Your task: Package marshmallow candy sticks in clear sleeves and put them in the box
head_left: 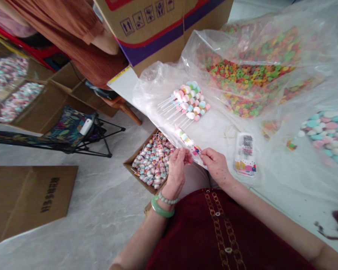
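Observation:
Between my two hands is a clear candy bag with a colourful print, and pastel marshmallows on a stick reach out of or through it toward the table; which of the two I cannot tell. My left hand, with a beaded bracelet and a green bangle on its wrist, pinches near the bag's lower left edge. The thumb and fingers of my right hand close on the bag's right end. Just beyond lies a pile of marshmallow sticks, white sticks pointing left. A stack of printed bags rests right of my right hand.
Below the table's left edge stands a carton of wrapped marshmallow sticks. Large clear sacks hold ring-shaped candies and loose marshmallows. A big cardboard box stands behind. Another person, a folding chair and cartons are at left.

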Available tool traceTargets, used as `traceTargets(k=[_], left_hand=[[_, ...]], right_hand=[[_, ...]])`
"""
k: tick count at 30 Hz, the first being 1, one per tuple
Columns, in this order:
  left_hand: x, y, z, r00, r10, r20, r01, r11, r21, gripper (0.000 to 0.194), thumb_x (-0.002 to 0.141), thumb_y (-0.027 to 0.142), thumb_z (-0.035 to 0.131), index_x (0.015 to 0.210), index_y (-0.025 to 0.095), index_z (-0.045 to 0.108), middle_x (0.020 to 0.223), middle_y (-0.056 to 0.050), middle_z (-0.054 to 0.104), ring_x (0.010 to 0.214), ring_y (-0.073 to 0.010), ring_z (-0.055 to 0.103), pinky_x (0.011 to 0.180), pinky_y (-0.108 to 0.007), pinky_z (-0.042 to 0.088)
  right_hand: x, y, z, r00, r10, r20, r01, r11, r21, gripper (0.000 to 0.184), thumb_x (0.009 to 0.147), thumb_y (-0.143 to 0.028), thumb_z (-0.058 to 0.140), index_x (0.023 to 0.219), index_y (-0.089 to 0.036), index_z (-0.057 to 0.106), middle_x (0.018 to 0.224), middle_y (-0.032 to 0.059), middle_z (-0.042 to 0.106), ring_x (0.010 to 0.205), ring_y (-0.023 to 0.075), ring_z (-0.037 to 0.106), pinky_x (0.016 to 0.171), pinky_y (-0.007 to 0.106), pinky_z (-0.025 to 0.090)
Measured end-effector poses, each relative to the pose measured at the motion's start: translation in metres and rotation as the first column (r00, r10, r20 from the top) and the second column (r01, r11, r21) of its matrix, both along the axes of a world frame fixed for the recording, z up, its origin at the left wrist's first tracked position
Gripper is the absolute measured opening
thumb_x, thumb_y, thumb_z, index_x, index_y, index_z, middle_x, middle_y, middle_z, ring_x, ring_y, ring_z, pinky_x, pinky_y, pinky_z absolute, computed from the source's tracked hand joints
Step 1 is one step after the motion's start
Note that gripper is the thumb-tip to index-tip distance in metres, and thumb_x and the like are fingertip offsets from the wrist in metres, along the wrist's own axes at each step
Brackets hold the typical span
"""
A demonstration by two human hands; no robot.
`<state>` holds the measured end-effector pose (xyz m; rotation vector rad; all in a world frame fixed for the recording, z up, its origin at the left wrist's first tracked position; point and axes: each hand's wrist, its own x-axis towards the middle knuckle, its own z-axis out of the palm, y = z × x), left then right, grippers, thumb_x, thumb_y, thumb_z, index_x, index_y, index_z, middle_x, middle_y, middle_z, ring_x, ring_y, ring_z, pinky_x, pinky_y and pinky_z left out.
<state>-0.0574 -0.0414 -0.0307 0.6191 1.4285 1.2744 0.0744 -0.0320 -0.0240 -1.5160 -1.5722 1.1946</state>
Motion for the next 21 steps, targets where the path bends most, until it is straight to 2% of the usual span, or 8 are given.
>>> traceTargets(k=[2,4,7,10,12,14,17,21], left_hand=[[0.004,0.003,0.004,0.996,-0.078,0.031,0.079,0.996,-0.030,0.031,0.073,0.045,0.061,0.069,0.015,0.059,0.060,0.000,0.056,0.052,-0.0093,0.049,0.051,-0.022,0.038],[0.008,0.005,0.004,0.989,-0.100,0.111,0.108,0.991,-0.073,0.030,0.068,0.042,0.067,0.065,0.014,0.058,0.055,0.001,0.053,0.049,-0.0079,0.046,0.050,-0.021,0.036],[0.010,0.007,-0.001,0.956,-0.090,0.280,0.127,0.985,-0.118,0.026,0.065,0.037,0.070,0.066,0.013,0.057,0.053,0.003,0.051,0.047,-0.0075,0.045,0.050,-0.022,0.036],[0.009,0.004,-0.006,0.964,-0.158,0.215,0.181,0.979,-0.093,0.023,0.067,0.033,0.067,0.061,0.014,0.056,0.051,0.002,0.051,0.046,-0.0074,0.043,0.049,-0.022,0.034],[0.009,0.001,-0.008,0.968,-0.225,0.110,0.232,0.971,-0.062,0.024,0.068,0.030,0.066,0.054,0.014,0.054,0.049,0.002,0.049,0.046,-0.0070,0.041,0.047,-0.021,0.031],[0.008,0.000,-0.009,0.954,-0.283,0.104,0.290,0.954,-0.069,0.024,0.068,0.027,0.065,0.052,0.014,0.053,0.047,0.002,0.047,0.045,-0.0068,0.040,0.046,-0.021,0.030],[0.006,0.000,-0.008,0.910,-0.301,0.285,0.339,0.936,-0.093,0.019,0.069,0.029,0.066,0.062,0.013,0.059,0.055,-0.001,0.054,0.049,-0.0088,0.047,0.050,-0.022,0.037],[0.004,0.004,0.000,0.797,-0.117,0.593,0.245,0.959,-0.141,0.023,0.073,0.034,0.066,0.084,0.014,0.063,0.076,-0.005,0.063,0.066,-0.0130,0.057,0.064,-0.027,0.047]], right_hand=[[-0.001,-0.004,0.002,0.988,0.062,0.144,-0.082,0.987,0.138,0.019,0.085,-0.028,0.044,0.073,-0.022,0.059,0.068,0.0001,0.058,0.067,0.0154,0.053,0.065,0.026,0.037],[-0.003,-0.007,0.003,0.971,0.070,0.227,-0.115,0.974,0.194,0.020,0.086,-0.027,0.041,0.081,-0.021,0.059,0.071,0.0015,0.059,0.068,0.0164,0.054,0.067,0.027,0.037],[-0.002,-0.007,-0.001,0.963,0.033,0.267,-0.073,0.987,0.143,0.028,0.085,-0.027,0.043,0.109,-0.020,0.054,0.067,-0.0007,0.057,0.061,0.0169,0.052,0.062,0.028,0.037],[0.000,-0.004,-0.009,0.962,0.037,0.270,-0.060,0.995,0.077,0.044,0.083,-0.024,0.044,0.127,-0.018,0.044,0.065,-0.0015,0.056,0.060,0.0181,0.053,0.061,0.028,0.038],[0.001,-0.002,-0.012,0.959,0.062,0.278,-0.083,0.995,0.062,0.041,0.083,-0.022,0.042,0.124,-0.019,0.048,0.070,0.0000,0.060,0.064,0.0184,0.055,0.062,0.028,0.039],[0.002,0.000,-0.013,0.955,0.107,0.275,-0.140,0.985,0.104,0.032,0.085,-0.021,0.041,0.113,-0.022,0.056,0.078,0.0018,0.064,0.071,0.0184,0.057,0.066,0.028,0.041],[0.002,0.000,-0.009,0.939,0.182,0.293,-0.258,0.934,0.246,0.026,0.089,-0.019,0.037,0.098,-0.021,0.062,0.088,0.0051,0.065,0.082,0.0183,0.058,0.073,0.027,0.042],[0.000,-0.007,-0.004,0.877,0.202,0.436,-0.381,0.846,0.374,0.029,0.091,-0.017,0.034,0.096,-0.017,0.063,0.083,0.0082,0.063,0.078,0.0190,0.056,0.072,0.030,0.043]])
